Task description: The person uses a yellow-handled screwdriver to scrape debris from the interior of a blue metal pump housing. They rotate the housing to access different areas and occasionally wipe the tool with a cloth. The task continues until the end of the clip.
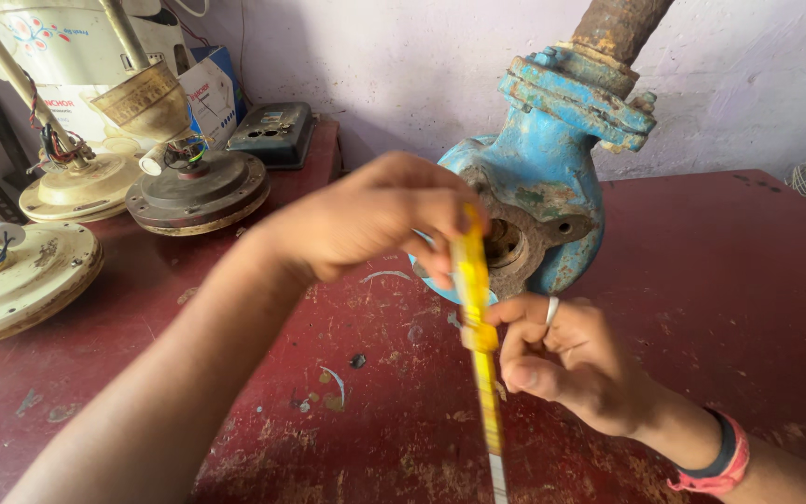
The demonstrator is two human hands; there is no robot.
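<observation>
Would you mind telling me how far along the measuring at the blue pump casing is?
Done: the rusty blue pump casing lies on the red table, its round opening facing the camera. In hand: the left hand pinches the yellow measuring tape at the opening, and the right hand grips it lower down. Left: no reading is visible, since the tape is blurred.

Soft, even daylight, moderately bright, no hard glare. Faint shadows under the hands (478, 280) on the red surface (748, 280). Slight motion blur on the yellow tape (474, 308) at frame centre. Wide-angle stretch toward the edges, strongest at lower left. Background wall (403, 56) mildly soft.
</observation>
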